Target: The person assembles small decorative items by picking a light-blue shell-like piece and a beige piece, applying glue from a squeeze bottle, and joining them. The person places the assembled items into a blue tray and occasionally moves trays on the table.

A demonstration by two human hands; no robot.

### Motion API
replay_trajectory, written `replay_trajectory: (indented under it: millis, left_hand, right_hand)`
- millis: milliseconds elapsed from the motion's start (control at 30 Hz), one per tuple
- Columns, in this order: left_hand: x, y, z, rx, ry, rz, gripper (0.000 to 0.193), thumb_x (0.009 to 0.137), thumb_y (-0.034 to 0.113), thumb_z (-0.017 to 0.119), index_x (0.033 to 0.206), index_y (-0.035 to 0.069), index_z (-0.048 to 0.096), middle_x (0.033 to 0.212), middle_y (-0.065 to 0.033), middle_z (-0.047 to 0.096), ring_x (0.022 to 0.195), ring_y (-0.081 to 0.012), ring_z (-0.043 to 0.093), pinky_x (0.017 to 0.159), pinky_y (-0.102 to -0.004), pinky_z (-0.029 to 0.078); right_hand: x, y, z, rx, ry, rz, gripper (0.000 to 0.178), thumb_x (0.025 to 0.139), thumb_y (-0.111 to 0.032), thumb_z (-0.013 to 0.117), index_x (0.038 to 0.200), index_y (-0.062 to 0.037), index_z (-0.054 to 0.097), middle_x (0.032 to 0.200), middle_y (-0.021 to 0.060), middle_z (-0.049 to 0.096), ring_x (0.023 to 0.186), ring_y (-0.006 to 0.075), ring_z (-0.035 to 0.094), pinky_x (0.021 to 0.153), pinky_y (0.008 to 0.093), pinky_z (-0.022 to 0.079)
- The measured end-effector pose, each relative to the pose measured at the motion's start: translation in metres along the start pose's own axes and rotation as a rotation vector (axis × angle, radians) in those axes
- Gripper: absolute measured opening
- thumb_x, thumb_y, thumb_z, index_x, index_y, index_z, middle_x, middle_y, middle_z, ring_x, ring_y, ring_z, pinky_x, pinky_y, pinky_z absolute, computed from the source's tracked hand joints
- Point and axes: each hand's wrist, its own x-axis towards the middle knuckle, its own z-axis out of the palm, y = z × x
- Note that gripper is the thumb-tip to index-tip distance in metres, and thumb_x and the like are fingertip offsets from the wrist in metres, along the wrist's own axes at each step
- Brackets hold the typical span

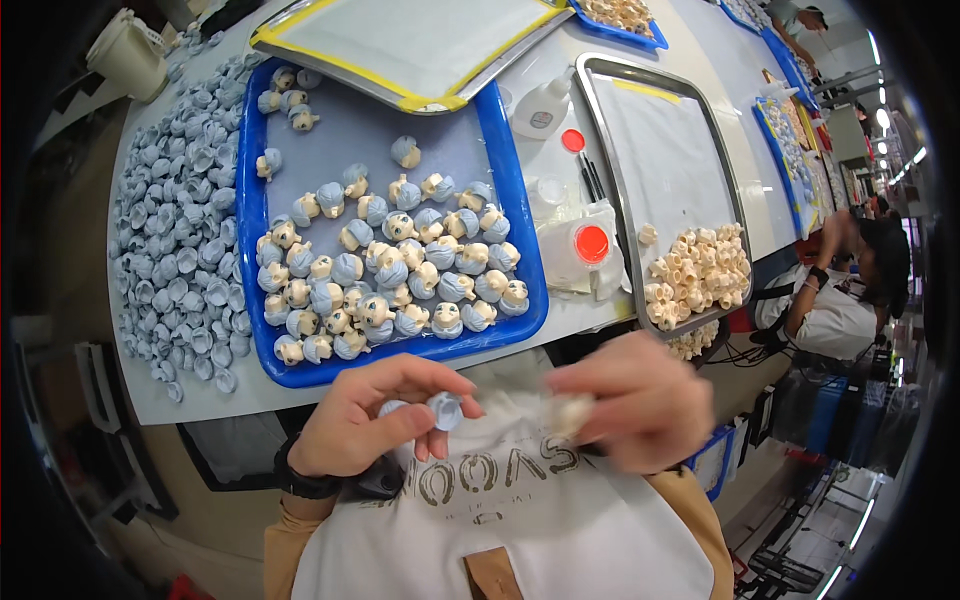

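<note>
Just above the white shirt, the left hand holds a small blue hair cup near its fingertips, with another blue bit by the palm. The right hand pinches a pale piece (too blurry to tell its shape). Past them, little doll heads sit in a blue tray. A pile of blue cups lies left of it; pale bits fill one end of a metal tray to the right.
</note>
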Motion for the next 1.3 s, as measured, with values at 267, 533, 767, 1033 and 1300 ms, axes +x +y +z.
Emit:
replay_trajectory:
  millis: [267, 533, 767, 1033, 1300]
  left_hand:
    - [-0.006, -0.002, -0.002, 0.060, 0.063, 0.017, 0.031, 0.088, 0.004, 0.047, 0.118, -0.004, 0.047, 0.088, -0.0099, 0.060, 0.068, -0.0141, 0.059, 0.058, -0.0238, 0.047]
    - [-0.004, -0.004, -0.002, 0.055, 0.127, 0.067, 0.029, 0.088, 0.006, 0.049, 0.114, -0.006, 0.049, 0.085, -0.0104, 0.060, 0.069, -0.0137, 0.060, 0.057, -0.0245, 0.047]
    - [-0.002, -0.001, 0.004, -0.058, 0.222, 0.075, 0.032, 0.086, 0.007, 0.053, 0.115, -0.006, 0.048, 0.096, -0.0150, 0.059, 0.071, -0.0151, 0.061, 0.059, -0.0244, 0.049]
    - [-0.001, -0.004, -0.003, 0.007, 0.260, 0.175, 0.035, 0.081, 0.002, 0.057, 0.114, -0.006, 0.048, 0.109, -0.0166, 0.055, 0.081, -0.0194, 0.064, 0.066, -0.0239, 0.052]
    - [-0.004, 0.004, 0.002, -0.117, 0.232, 0.116, 0.032, 0.078, -0.001, 0.060, 0.108, -0.007, 0.051, 0.104, -0.0164, 0.058, 0.079, -0.0188, 0.064, 0.064, -0.0251, 0.053]
  right_hand:
    - [0.025, 0.019, 0.060, -0.224, 0.212, -0.164, 0.020, 0.066, -0.010, 0.067, 0.079, 0.0000, 0.055, 0.097, 0.0138, 0.061, 0.076, 0.0223, 0.058, 0.058, 0.0298, 0.044]
    - [0.028, 0.015, 0.063, -0.138, 0.263, 0.000, 0.030, 0.064, -0.008, 0.076, 0.089, -0.0013, 0.059, 0.092, 0.0096, 0.064, 0.075, 0.0210, 0.057, 0.063, 0.0274, 0.046]
    - [0.027, 0.008, 0.047, -0.291, 0.225, -0.031, 0.030, 0.062, -0.001, 0.070, 0.091, 0.0000, 0.064, 0.089, 0.0087, 0.062, 0.072, 0.0216, 0.057, 0.062, 0.0293, 0.046]
    - [0.005, 0.008, -0.025, -0.543, 0.474, 0.491, 0.030, 0.064, 0.005, 0.067, 0.093, -0.0025, 0.065, 0.088, 0.0106, 0.062, 0.074, 0.0220, 0.060, 0.065, 0.0281, 0.047]
    - [0.016, 0.025, -0.028, -0.648, 0.262, 0.475, 0.025, 0.064, 0.001, 0.070, 0.087, -0.0032, 0.064, 0.083, 0.0080, 0.060, 0.077, 0.0233, 0.056, 0.067, 0.0317, 0.045]
